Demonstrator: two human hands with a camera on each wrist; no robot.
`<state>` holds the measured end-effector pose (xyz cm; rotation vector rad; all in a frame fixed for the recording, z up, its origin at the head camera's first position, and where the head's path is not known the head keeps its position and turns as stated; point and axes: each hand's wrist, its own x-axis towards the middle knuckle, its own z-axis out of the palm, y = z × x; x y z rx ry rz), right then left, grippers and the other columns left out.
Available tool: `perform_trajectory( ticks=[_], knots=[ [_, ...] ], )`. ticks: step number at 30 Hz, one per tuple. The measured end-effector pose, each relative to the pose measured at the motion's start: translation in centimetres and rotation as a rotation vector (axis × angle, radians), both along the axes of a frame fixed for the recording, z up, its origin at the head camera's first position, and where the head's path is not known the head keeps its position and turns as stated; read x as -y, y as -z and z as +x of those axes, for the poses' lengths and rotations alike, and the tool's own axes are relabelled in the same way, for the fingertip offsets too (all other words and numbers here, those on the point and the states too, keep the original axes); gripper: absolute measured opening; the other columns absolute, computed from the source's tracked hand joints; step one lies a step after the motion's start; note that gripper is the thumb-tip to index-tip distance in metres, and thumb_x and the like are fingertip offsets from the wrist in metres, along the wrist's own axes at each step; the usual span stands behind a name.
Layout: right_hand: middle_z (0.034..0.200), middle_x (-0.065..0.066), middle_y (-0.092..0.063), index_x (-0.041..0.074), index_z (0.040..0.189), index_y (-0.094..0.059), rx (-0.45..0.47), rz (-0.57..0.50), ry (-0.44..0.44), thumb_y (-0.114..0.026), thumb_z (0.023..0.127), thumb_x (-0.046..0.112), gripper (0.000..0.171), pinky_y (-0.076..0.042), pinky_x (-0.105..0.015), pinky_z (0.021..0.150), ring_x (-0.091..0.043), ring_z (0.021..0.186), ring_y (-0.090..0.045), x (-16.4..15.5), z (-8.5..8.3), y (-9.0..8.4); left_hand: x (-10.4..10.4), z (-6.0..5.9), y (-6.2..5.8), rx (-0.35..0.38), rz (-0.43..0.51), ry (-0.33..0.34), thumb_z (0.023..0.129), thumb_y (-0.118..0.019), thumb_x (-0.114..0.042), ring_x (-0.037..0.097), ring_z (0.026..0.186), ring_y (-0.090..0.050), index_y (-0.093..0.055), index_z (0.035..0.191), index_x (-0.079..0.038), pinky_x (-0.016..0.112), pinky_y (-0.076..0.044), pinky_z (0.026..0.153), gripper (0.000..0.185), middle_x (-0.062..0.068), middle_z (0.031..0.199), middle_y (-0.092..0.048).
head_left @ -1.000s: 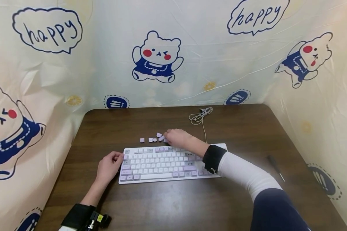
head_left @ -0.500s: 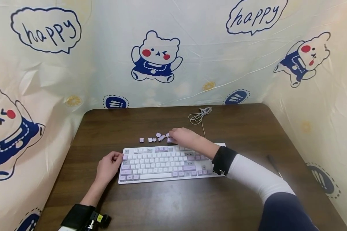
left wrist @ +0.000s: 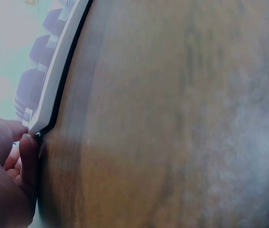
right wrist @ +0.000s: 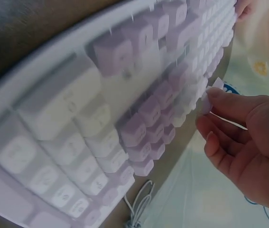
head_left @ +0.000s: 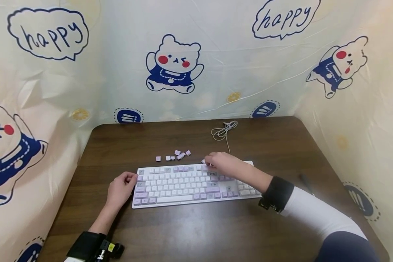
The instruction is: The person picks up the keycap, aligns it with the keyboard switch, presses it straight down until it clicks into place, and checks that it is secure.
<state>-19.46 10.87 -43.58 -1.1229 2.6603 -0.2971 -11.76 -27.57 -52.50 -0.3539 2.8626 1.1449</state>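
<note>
A white and lilac keyboard (head_left: 175, 199) lies on the table. My left hand (head_left: 120, 189) pinches its left edge; in the left wrist view, the thumb and a finger meet at the corner of the white case (left wrist: 58, 80). Over the keyboard's far edge, my right hand (head_left: 225, 164) pinches a lilac keycap (right wrist: 206, 103) between thumb and fingers. The hand covers part of the top key row. Behind the keyboard lie several loose keycaps (head_left: 181, 156), to the left of my right hand. A bare gap (right wrist: 134, 83) shows among the keys in the right wrist view.
A coiled pale cable (head_left: 220, 134) runs from the keyboard's back towards the table's far edge. On the right lies a thin dark-handled tool (head_left: 304, 181), partly behind my sleeve. A printed cloth (head_left: 173, 65) hangs around the table (head_left: 196, 233).
My right hand has moved right and nearer the keyboard, away from the loose keycaps, with a keycap in its fingers. The left hand keeps its place at the keyboard's edge.
</note>
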Motion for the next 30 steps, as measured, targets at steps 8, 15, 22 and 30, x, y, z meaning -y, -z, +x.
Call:
perform_trajectory(
  ticks=[8,15,22,30],
  knots=[
    [0.088,-0.002,-0.066,0.007,0.102,-0.072,0.059,0.003,0.004,-0.075,0.096,0.01,0.007,-0.055,-0.027,0.075,-0.014,0.076,-0.058,-0.8,2.1,0.0,0.1,-0.1,0.2,0.001,0.001,0.003,0.106,-0.058,-0.032,0.024,0.08,-0.055,-0.068,0.116,0.0,0.032,-0.043,0.068,0.036,0.011,0.093,-0.064],
    [0.081,0.001,-0.06,0.006,0.095,-0.07,0.04,-0.016,-0.029,-0.075,0.096,0.009,0.006,-0.052,-0.028,0.073,-0.013,0.073,-0.053,-1.2,2.9,0.8,0.1,-0.1,0.1,-0.001,0.002,0.0,0.106,-0.058,-0.032,0.024,0.08,-0.055,-0.069,0.116,0.0,0.033,-0.043,0.069,0.035,0.011,0.093,-0.063],
    [0.077,0.001,-0.054,0.008,0.085,-0.065,-0.022,-0.05,-0.065,-0.076,0.094,0.008,0.015,-0.049,-0.03,0.065,-0.013,0.068,-0.05,-1.3,3.3,1.5,-0.1,0.0,0.1,-0.019,0.0,-0.005,0.106,-0.06,-0.03,0.023,0.077,-0.054,-0.069,0.114,0.0,0.032,-0.042,0.066,0.032,0.01,0.091,-0.063],
    [0.073,0.002,-0.053,0.009,0.08,-0.063,0.0,-0.032,-0.042,-0.075,0.094,0.006,0.019,-0.045,-0.03,0.064,-0.013,0.066,-0.048,-0.9,3.6,1.4,-0.1,0.0,0.1,-0.01,-0.003,-0.004,0.106,-0.059,-0.031,0.023,0.077,-0.054,-0.069,0.115,0.0,0.032,-0.042,0.066,0.033,0.01,0.091,-0.062]
  ],
)
